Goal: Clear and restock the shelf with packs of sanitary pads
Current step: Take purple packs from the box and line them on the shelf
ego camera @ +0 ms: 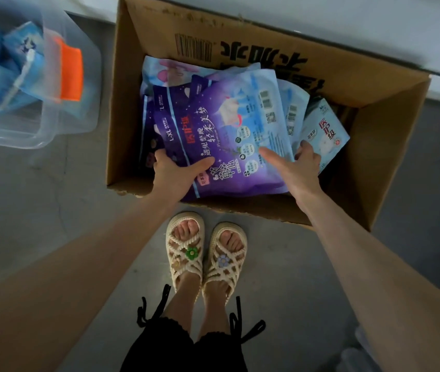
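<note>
Directly at 12 o'clock from the person's feet, an open cardboard box [243, 30] sits on the grey floor [280, 277], and the purple pack [213, 135] of sanitary pads lies on top of the heap inside it. The left hand [172, 173] grips the pack's near corner at about 9 o'clock, thumb pressed flat on the glossy printed face and the fingers curled out of sight beneath the edge. The right hand [298, 170] holds the opposite side at about 3 o'clock: its thumb stretches straight across the paler end of the wrapper, while the fingers bend round the right edge, between this pack and a small pale blue pack [326, 132] just beside it.

The purple pack is a soft, flat plastic pouch, shiny and slightly wrinkled, shading from deep violet to light blue, with white lettering. More crinkled film packs lie under it. The box is plain brown corrugated card with matte walls, black print and a barcode. At 10 o'clock stands a clear plastic bin [52, 124] with rounded corners, an orange latch [71, 73] and blurred blue packs inside. At 6 o'clock, 2 cream woven sandals [186, 253] carry small flower charms.
</note>
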A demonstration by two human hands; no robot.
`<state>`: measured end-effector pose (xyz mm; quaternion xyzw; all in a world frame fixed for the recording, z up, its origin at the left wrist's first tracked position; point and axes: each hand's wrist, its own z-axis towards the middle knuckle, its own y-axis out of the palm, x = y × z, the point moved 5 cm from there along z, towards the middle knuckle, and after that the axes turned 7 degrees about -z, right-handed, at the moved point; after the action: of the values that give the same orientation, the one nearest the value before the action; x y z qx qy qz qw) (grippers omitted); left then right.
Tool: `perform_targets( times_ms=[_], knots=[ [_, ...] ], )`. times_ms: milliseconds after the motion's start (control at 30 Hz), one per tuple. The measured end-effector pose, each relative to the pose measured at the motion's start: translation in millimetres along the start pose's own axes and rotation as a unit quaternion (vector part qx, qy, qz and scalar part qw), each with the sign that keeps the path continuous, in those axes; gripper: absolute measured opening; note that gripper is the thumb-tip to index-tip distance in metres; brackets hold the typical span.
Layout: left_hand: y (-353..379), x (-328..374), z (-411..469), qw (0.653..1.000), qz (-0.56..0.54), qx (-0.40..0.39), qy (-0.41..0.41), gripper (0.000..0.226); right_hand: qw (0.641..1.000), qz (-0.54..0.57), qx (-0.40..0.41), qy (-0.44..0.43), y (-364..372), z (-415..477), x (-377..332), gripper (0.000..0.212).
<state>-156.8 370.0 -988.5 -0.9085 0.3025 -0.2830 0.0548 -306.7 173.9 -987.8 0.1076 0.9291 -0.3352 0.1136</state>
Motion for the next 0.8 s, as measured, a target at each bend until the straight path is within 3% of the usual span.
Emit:
perform_targets(
  times_ms=[133, 300, 433, 600, 700, 800],
  knots=[
    [9, 3, 3, 1.000, -0.017, -0.013, 0.018, 0.086, 0.999, 0.040, 0.002, -0.008, 15, 4, 0, 0.103],
    [7, 14, 10, 0.999, -0.016, -0.009, 0.051, 0.083, 0.974, 0.224, -0.024, 0.018, 7, 8, 1, 0.051],
    [-1, 18, 19, 0.998, 0.023, -0.019, 0.062, 0.084, 0.977, 0.211, -0.037, 0.010, 9, 9, 6, 0.031],
    [-5, 16, 17, 0.998, 0.048, -0.019, 0.043, 0.065, 0.971, 0.230, -0.067, 0.012, 13, 2, 17, 0.030],
    [-7, 21, 16, 0.998, 0.039, -0.020, 0.042, 0.065, 0.970, 0.228, -0.085, 0.023, 19, 0, 22, 0.031],
    [-8, 24, 14, 0.997, 0.028, -0.035, 0.055, 0.070, 0.965, 0.225, -0.125, 0.041, 21, -2, 24, 0.049]
  ],
)
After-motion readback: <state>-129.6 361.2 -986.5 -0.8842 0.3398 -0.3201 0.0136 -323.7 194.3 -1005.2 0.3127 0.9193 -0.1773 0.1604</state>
